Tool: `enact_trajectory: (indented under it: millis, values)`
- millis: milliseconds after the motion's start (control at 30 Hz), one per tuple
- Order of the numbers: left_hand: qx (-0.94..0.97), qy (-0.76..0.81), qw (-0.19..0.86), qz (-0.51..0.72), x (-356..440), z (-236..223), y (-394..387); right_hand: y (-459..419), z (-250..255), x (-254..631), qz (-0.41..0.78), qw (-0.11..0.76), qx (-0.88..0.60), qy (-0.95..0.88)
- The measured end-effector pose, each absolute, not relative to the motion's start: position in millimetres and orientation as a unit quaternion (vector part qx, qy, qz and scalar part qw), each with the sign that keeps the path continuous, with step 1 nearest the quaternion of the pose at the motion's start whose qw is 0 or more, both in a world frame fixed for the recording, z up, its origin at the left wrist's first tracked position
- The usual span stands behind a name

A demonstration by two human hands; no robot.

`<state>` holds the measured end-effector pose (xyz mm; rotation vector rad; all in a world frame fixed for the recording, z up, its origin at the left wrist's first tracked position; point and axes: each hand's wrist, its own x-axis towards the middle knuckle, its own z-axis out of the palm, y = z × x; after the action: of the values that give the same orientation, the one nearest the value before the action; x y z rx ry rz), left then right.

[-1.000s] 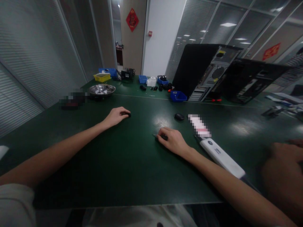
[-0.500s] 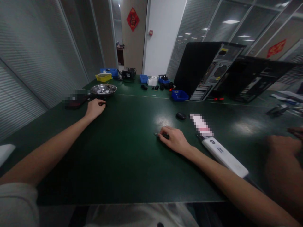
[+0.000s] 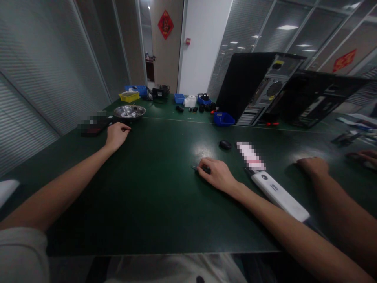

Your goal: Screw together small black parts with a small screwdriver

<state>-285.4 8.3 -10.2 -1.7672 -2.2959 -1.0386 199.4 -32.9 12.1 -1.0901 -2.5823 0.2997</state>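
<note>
At the left, my left hand rests low over the green table, just in front of a shiny metal bowl of small pieces. Its thumb and fingers are closed together; what lies between them, if anything, is too small and dark to make out. My right hand lies on the table near the middle, its fingers curled round a thin metal piece. Only the slim tip of that piece pokes out on the left; the rest is hidden by the fingers.
A black mouse-like object lies beyond my right hand. Beside my right forearm is a white device. Another person's hand rests at the right. Blue bins and black computer towers stand at the back.
The other person's hand at the right has moved leftward and farther into view. My left hand has shifted very slightly; my right hand stays in place.
</note>
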Motion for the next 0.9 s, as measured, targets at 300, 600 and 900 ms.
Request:
enact_trajectory:
  millis: [300, 600, 900]
  values:
    - [-0.564, -0.75, 0.023, -0.345, -279.6, -6.3, 6.9, -32.2, 11.1, 199.3, 0.102, 0.162, -0.382, -0.904]
    - [-0.657, -0.676, -0.085, -0.322, -224.9, 5.9, 2.1, -32.9, 12.5, 199.4, 0.109, 0.161, -0.379, -0.905]
    - [-0.825, -0.384, -0.29, -0.295, -67.8, 5.9, -62.3, -34.2, 10.3, 201.0, 0.125, 0.185, -0.362, -0.905]
